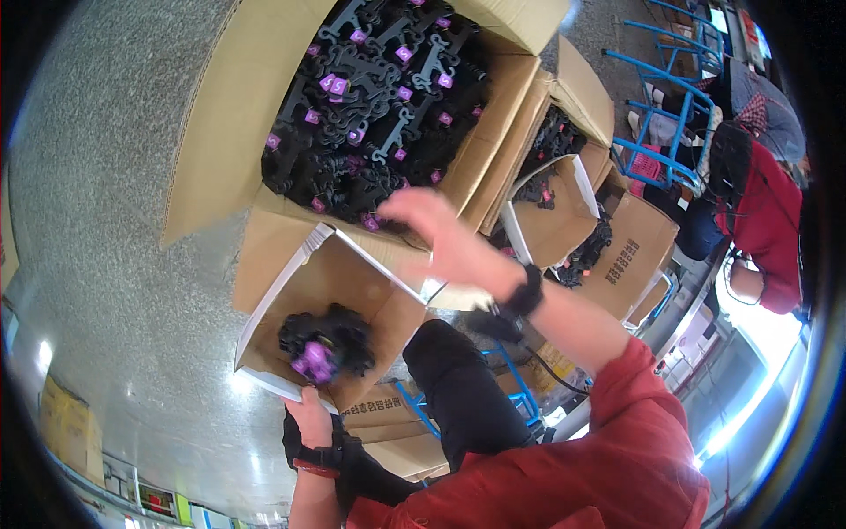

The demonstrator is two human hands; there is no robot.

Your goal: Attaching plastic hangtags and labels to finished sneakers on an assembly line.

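My left hand (311,420) grips the near rim of a small open box (388,328), white outside and brown inside, with fingers partly hidden by its wall. In that box lies a heap of black plastic pieces (352,339) with a purple cluster (315,361) among them. My right hand (436,234), a little blurred, hovers between the small box and a large carton, fingers apart, with nothing visible in it. Many black plastic hanger-like pieces (388,132) with purple tags fill the large open carton (216,132) ahead.
To the right stand another carton (582,84) and a white-edged box (564,227), both holding black pieces. Blue metal stools (674,110) and a person in red (767,220) are farther right. A blue stool frame (520,379) is beside my leg. Speckled floor (115,220) lies left.
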